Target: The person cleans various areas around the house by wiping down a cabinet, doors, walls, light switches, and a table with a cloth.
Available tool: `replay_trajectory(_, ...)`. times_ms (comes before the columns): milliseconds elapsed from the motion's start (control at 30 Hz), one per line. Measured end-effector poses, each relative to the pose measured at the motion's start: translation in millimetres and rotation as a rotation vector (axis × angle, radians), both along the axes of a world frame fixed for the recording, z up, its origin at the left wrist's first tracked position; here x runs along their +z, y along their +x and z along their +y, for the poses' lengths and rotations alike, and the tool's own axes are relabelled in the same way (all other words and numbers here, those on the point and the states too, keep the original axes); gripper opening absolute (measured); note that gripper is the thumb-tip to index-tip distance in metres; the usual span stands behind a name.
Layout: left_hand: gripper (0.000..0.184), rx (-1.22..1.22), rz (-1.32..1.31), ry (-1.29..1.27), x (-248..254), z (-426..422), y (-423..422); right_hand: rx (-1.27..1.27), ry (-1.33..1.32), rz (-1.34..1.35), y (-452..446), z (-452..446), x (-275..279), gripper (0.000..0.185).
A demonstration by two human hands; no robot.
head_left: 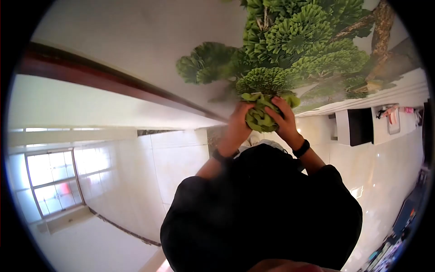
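Note:
A crumpled green cloth (261,119) is bunched up between my two hands, close to the wall. My left hand (239,123) grips its left side, with the fingertips partly hidden in the folds. On the other side my right hand (284,121) has its fingers curled over the cloth's top and right edge. Just beyond the cloth is a wall picture of a green tree (308,36). Whether the cloth touches that wall I cannot tell.
A dark red-brown strip (118,79) runs along the wall at the left. Further left is a barred window (54,181). A white cabinet with a black front (358,127) stands at the right, on shiny pale floor. Assorted items (394,245) lie at lower right.

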State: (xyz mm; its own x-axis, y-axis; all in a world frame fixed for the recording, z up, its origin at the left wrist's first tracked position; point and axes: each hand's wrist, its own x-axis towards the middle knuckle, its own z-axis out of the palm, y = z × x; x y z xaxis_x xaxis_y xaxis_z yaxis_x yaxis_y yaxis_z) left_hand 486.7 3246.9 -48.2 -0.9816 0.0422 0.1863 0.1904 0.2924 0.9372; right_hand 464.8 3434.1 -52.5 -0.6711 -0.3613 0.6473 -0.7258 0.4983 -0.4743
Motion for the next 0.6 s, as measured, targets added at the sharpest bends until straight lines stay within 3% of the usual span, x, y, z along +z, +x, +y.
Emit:
replay_trajectory(67, 0.047, -0.057, 0.211, -0.148, 35, 5, 4, -0.168, -0.131, -0.098, 14, 3, 4, 0.040)
replay_trajectory(300, 0.049, -0.155, 0.447, -0.086, 76, 14, 14, -0.328, -0.270, -0.090, 41, -4, 54, 0.066)
replay_trajectory(333, 0.050, -0.155, 0.489, -0.085, 83, 14, 16, -0.336, -0.257, -0.241, 43, -1, 59, 0.075)
replay_trajectory(433, 0.048, -0.152, 0.544, -0.101, 101, 16, 19, -0.325, -0.117, -0.404, 45, 2, 97, 0.079)
replay_trajectory(467, 0.047, -0.155, 0.554, -0.110, 101, 18, 19, -0.273, -0.142, -0.517, 47, 6, 109, 0.067)
replay_trajectory(600, 0.041, -0.180, 0.602, -0.137, 98, 35, 6, -0.057, -0.579, -0.529, 42, 23, 121, 0.066)
